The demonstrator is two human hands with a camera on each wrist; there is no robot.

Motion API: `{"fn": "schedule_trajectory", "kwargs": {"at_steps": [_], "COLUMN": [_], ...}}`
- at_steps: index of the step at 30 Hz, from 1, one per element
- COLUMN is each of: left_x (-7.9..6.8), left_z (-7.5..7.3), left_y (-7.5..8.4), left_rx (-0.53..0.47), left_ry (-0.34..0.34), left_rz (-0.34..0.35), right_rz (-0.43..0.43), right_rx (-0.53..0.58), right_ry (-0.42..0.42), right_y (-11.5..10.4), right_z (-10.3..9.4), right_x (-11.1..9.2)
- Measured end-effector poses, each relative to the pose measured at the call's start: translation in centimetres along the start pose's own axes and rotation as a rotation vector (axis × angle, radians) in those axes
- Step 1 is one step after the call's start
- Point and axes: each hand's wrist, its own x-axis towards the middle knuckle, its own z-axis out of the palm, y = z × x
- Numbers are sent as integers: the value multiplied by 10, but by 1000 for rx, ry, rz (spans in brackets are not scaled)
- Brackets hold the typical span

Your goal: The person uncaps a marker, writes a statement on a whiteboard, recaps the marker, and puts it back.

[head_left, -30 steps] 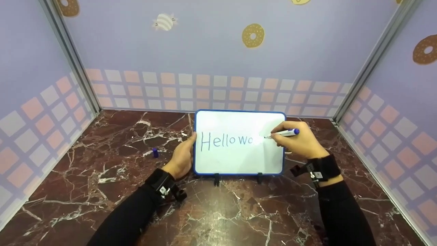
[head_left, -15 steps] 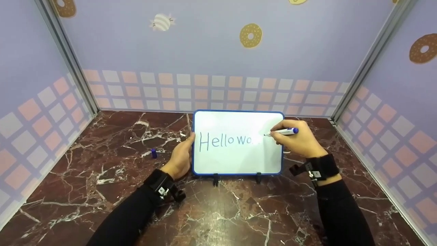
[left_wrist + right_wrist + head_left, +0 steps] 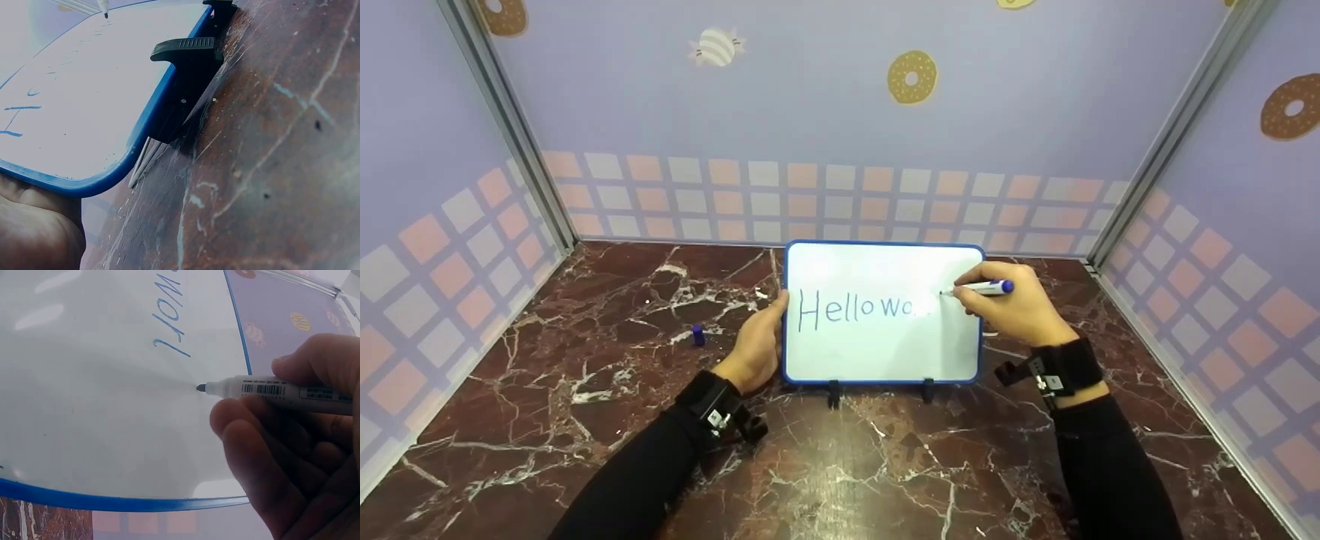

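Note:
A small whiteboard [image 3: 877, 349] with a blue frame leans upright on a stand, and "Hello wo" in blue is readable on it. Glare blurs the later letters in the head view; the right wrist view shows an r and an l after them. My left hand [image 3: 755, 349] grips the board's left edge, thumb along the frame, its other fingers mostly hidden behind. Between thumb and fingers, my right hand [image 3: 1016, 301] pinches a white marker [image 3: 988, 288] with a blue end. Its dark tip [image 3: 201, 388] is at the board just past the l; contact is unclear.
A blue marker cap [image 3: 699, 335] stands on the dark red marble table [image 3: 607, 450], left of the board. Black stand clips [image 3: 834, 394] hold the board's lower edge. Patterned walls [image 3: 840, 120] enclose the back and sides.
The marker tip has risen slightly on the board, near its right side, with my right hand. My left hand keeps its grip on the left edge. The head view has shifted slightly.

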Motion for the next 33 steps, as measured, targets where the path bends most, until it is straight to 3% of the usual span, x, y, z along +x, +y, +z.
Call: {"fn": "schedule_trajectory", "kwargs": {"at_steps": [11, 33], "left_x": [0, 0], "left_z": [0, 1], "left_y": [1, 0], "left_rx": [7, -1], "left_ry": [3, 5], "left_rz": [-6, -1], "right_rz": [9, 148], "right_rx": [-3, 30], "right_ry": [-14, -172], "right_y": [-1, -3], "right_z": [0, -3], "right_x": [-1, -2]}}
